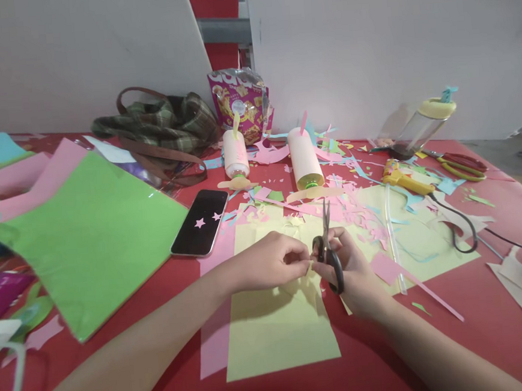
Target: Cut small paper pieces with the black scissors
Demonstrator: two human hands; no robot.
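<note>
In my right hand (pixel 349 273) is a pair of scissors (pixel 328 250) with black handles, its blades nearly together and pointing up, away from me. Thumb and fingertips of my left hand (pixel 277 260) are pinched close beside the scissors' handles, meeting my right fingertips. A tiny pale-yellow bit, seemingly paper, shows between them; most of it is hidden. Below both hands lie pale yellow sheets of paper (pixel 277 345), overlapping a pink sheet (pixel 213 344). Left of them rests a phone (pixel 200 224) with two small pink paper stars (pixel 200 223) on its dark screen.
Two paper-wrapped cylinders (pixel 304 156) stand behind my hands amid pink and blue scraps. Green sheets (pixel 96 232) cover the left side. Rightward are a yellow glue gun (pixel 407 179) with its cord, red-handled pliers (pixel 461 164) and a clear bottle (pixel 425 125). A snack bag (pixel 241 106) leans behind.
</note>
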